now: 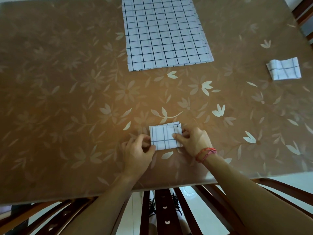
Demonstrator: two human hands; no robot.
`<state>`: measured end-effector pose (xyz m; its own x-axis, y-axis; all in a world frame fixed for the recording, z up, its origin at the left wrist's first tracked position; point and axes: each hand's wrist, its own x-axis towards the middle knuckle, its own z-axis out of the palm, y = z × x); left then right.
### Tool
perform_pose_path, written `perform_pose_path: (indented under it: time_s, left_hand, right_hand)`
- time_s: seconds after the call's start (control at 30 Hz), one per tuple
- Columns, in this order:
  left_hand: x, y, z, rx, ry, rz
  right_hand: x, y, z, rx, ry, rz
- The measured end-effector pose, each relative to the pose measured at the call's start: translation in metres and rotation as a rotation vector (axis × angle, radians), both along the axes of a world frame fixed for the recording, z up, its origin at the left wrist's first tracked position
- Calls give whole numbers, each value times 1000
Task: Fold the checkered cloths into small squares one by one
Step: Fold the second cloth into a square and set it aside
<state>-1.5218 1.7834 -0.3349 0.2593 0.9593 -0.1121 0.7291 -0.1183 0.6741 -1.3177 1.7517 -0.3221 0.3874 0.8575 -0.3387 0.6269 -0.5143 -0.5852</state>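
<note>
A small folded checkered cloth [163,136] lies near the table's front edge. My left hand [138,151] pinches its left edge between thumb and fingers. My right hand [193,141], with a red string band at the wrist, pinches its right edge, thumb on top. A flat stack of unfolded checkered cloths [162,31] lies at the far middle of the table. Another folded checkered square [284,69] sits at the right.
The table [67,99] carries a brown floral cover under a glossy sheet. A dark wooden chair back [167,209] stands below the front edge, with shoes on the white floor. Dark furniture shows at the top right corner.
</note>
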Motion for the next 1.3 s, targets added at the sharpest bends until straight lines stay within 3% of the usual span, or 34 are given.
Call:
perform_pose_path:
  time_s: [0.1, 0.27, 0.43, 0.63, 0.73, 0.8, 0.9, 1.0, 1.17, 1.3]
  left_hand:
    - [4, 1, 1, 50, 25, -2]
    - [1, 4, 2, 241, 295, -120]
    - [-2, 7, -11, 499, 359, -519]
    - [-8, 9, -29, 313, 463, -523]
    - [-7, 8, -31, 297, 448, -513]
    - [-5, 7, -31, 284, 449, -502]
    - [-5, 8, -30, 285, 459, -500]
    - [-7, 8, -32, 327, 449, -515]
    - [-7, 8, -36, 358, 432, -528]
    - [-8, 8, -42, 373, 481, -535]
  right_hand:
    - [-1, 4, 4, -31, 21, -17]
    - [0, 10, 6, -77, 12, -31]
    - [2, 13, 2, -90, -3, -22]
    - [5, 14, 4, -100, 13, 2]
    - [2, 13, 10, -103, -146, 0]
    - [-7, 12, 13, 90, -362, 42]
    - [-30, 13, 4, 402, -441, 375]
    - [-43, 10, -20, 318, -486, 593]
    - [-48, 8, -40, 197, -567, 617]
    - [-62, 14, -40, 289, -543, 634]
